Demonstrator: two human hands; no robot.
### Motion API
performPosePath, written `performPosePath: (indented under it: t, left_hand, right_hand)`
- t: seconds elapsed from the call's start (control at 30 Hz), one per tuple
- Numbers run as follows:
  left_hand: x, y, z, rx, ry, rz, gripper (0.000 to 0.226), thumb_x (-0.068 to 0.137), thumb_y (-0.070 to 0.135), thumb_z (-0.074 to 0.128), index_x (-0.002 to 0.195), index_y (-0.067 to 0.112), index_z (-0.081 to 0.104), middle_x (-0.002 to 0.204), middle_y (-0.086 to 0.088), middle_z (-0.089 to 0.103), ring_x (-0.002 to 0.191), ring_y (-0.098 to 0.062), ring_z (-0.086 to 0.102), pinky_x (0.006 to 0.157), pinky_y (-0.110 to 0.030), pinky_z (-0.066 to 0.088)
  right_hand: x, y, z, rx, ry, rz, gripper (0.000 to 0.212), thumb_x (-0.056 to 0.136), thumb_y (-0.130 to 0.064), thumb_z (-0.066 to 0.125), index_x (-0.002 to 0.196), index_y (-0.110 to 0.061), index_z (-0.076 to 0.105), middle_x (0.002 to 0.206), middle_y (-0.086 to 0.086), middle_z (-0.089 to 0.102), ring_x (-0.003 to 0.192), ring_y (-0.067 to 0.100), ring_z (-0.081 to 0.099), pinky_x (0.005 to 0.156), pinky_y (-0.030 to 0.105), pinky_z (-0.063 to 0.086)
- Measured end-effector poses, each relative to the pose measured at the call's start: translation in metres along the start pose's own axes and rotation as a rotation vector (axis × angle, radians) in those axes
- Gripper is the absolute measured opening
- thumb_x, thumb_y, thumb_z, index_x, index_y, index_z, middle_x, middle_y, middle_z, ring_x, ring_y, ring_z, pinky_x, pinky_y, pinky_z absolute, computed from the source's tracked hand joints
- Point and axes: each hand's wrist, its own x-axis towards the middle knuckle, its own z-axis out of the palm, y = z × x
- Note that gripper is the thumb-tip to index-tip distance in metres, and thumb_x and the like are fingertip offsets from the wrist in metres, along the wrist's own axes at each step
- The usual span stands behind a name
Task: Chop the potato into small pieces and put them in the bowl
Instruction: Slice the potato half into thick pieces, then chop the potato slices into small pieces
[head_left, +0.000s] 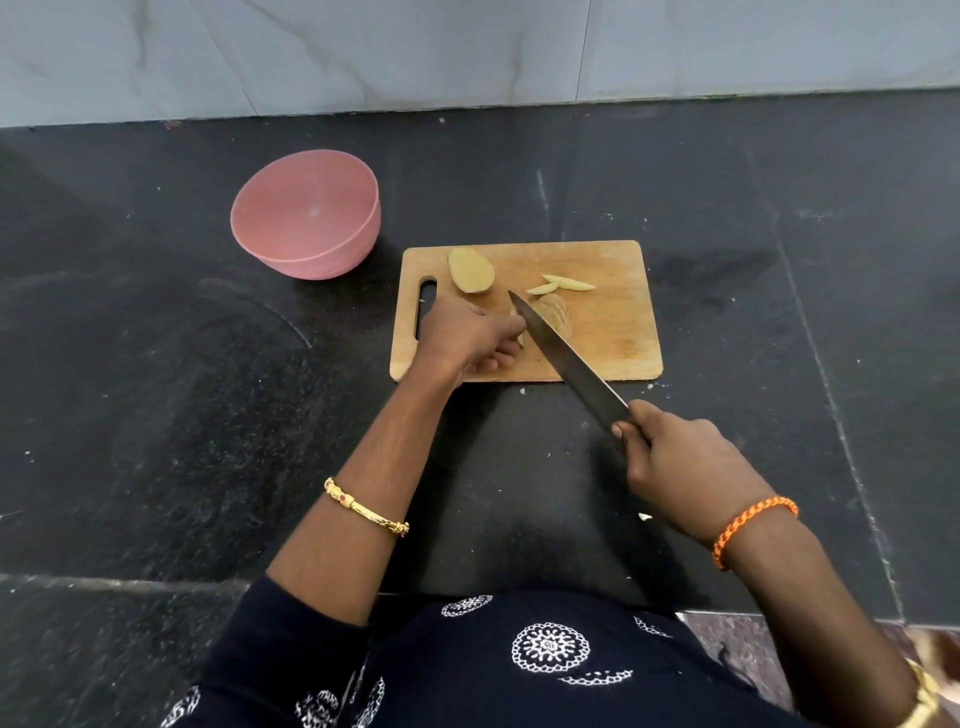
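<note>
Landmark: wooden cutting board (618, 332), lying flat on a black stone counter (156, 415), long edges parallel to the pale marble backsplash (467, 52).

Left of the board: broad stretch of bare counter. Pink bowl (306, 218) stood near the board's far-left corner, apart from it, upright, nothing seen inside. Counter between bowl and backsplash bare and dark.

On the board, left end: slot handle (423, 306), partly covered by the left hand (467, 335). Potato half (471, 270) lay near the far-left corner, pale cut face up. Left hand rested over the board's left-centre, fingers curled down onto the potato piece being cut (556, 314), holding it against the wood. Gold bangle (363, 509) sat on the left forearm.

Board centre: knife (566, 358) ran diagonally, tip toward the far side, blade against the left side of the held piece and just beside the fingertips. Two thin potato wedges (563, 285) lay just beyond the held piece, touching one another.

Right half of the board bare wood. Near edge of the board: small pale scraps on the counter.

Nearer than the board, to the right: right hand (680, 462) wrapped firmly round the knife handle, which the hand hid. Braided orange wristband (753, 525) on that wrist. Counter right of the board open, crossed by a pale seam.
</note>
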Motion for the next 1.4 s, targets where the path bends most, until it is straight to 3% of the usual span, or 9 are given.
performPosePath:
  t: [0.3,0.47,0.6,0.67,0.73,0.83,0.9,1.23,1.4]
  left_hand:
    - [-0.006,-0.003,-0.003,0.119,-0.067,0.061,0.006,0.082,0.012,0.069,0.085,0.006,0.069,0.078,-0.008,0.073,0.047,-0.007,0.059,0.043,-0.016,0.043]
    - [-0.001,-0.009,-0.006,0.434,0.073,0.327,0.009,0.077,0.019,0.074,0.083,0.014,0.069,0.075,0.005,0.067,0.062,-0.005,0.056,0.067,-0.026,0.050]
    - [0.000,-0.004,-0.003,0.321,0.150,0.558,0.011,0.083,0.017,0.068,0.094,0.015,0.066,0.082,0.008,0.063,0.074,-0.002,0.058,0.066,-0.009,0.046]
    - [0.003,0.004,0.002,0.152,0.164,0.516,0.026,0.088,0.025,0.062,0.112,0.014,0.061,0.097,0.005,0.065,0.087,-0.004,0.061,0.069,-0.008,0.045]
    - [0.002,0.014,0.007,-0.115,-0.017,0.328,0.041,0.091,0.030,0.059,0.125,0.009,0.052,0.108,-0.003,0.066,0.092,-0.009,0.066,0.076,-0.016,0.051]
    - [-0.005,0.024,0.012,-0.445,-0.386,0.124,0.031,0.093,0.019,0.056,0.119,0.001,0.053,0.106,-0.011,0.066,0.088,-0.018,0.067,0.078,-0.026,0.057]
    - [-0.007,0.028,0.011,-0.490,-0.472,0.103,0.031,0.094,0.011,0.054,0.123,-0.001,0.051,0.111,-0.016,0.065,0.096,-0.024,0.065,0.083,-0.031,0.056]
    - [0.006,0.029,-0.002,-0.777,-0.302,0.079,0.013,0.088,-0.004,0.056,0.099,0.000,0.062,0.090,-0.012,0.070,0.076,-0.015,0.070,0.075,-0.024,0.057]
    - [0.009,0.030,0.000,-0.460,-0.175,0.096,0.014,0.090,0.006,0.056,0.099,0.004,0.067,0.091,-0.009,0.070,0.080,-0.015,0.067,0.074,-0.024,0.056]
  right_hand:
    - [0.008,-0.001,-0.006,0.146,0.074,-0.077,0.031,0.100,-0.030,0.038,0.069,-0.024,0.039,0.064,0.002,0.051,0.054,0.014,0.047,0.048,0.025,0.034]
    - [0.007,0.002,0.005,0.232,0.243,-0.065,0.024,0.099,-0.026,0.038,0.079,-0.014,0.043,0.062,0.006,0.050,0.053,0.020,0.047,0.047,0.028,0.032]
    - [0.006,0.006,0.010,0.407,0.208,-0.035,0.028,0.099,-0.027,0.041,0.077,-0.011,0.048,0.055,0.001,0.046,0.047,0.014,0.042,0.043,0.023,0.031]
    - [0.009,0.006,0.007,0.718,0.068,0.018,0.030,0.100,-0.029,0.040,0.077,-0.011,0.047,0.050,-0.002,0.039,0.036,0.010,0.032,0.035,0.018,0.028]
    - [0.013,0.005,0.002,0.994,-0.078,0.049,0.031,0.101,-0.029,0.038,0.074,-0.014,0.043,0.050,-0.001,0.030,0.031,0.007,0.021,0.033,0.011,0.021]
    - [0.020,0.004,-0.004,1.116,-0.202,0.036,0.029,0.101,-0.029,0.039,0.074,-0.016,0.041,0.050,0.001,0.027,0.030,0.006,0.017,0.034,0.008,0.020]
    - [0.023,0.003,-0.007,1.165,-0.255,0.028,0.026,0.100,-0.028,0.040,0.077,-0.016,0.041,0.048,0.000,0.028,0.028,0.005,0.018,0.033,0.007,0.020]
    - [0.022,0.012,-0.016,0.918,-0.135,-0.004,0.024,0.101,-0.028,0.039,0.093,-0.006,0.047,0.047,-0.001,0.031,0.029,0.007,0.020,0.031,0.010,0.022]
    - [0.020,0.022,-0.015,0.787,-0.080,0.057,0.035,0.100,-0.029,0.038,0.105,0.004,0.048,0.051,0.002,0.037,0.030,0.008,0.025,0.029,0.012,0.023]
